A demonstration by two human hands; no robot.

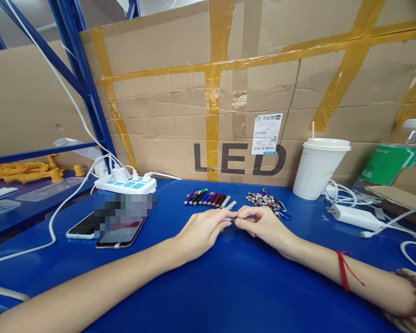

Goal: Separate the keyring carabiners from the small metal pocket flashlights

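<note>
My left hand [203, 229] and my right hand [265, 225] meet fingertip to fingertip above the blue table [242, 286]. Both are closed in a pinch around one small dark, metallic-looking piece [233, 219], mostly hidden by the fingers, so its kind cannot be made out. Just behind the left hand lies a row of several small metal tubes [210, 199] in purple, black, red and silver, like mini torches or laser pointers. Beyond the right fingers is a heap of small metal clasps and key rings [265, 200], some with coloured parts.
Two phones [123, 233] lie at left, before a white power strip [128, 185]. At right stand a white paper cup [315, 171] with a straw and a green-labelled bottle [381, 162], near a white charger [357, 217] and cables. A large carton [173, 120] rises behind the table.
</note>
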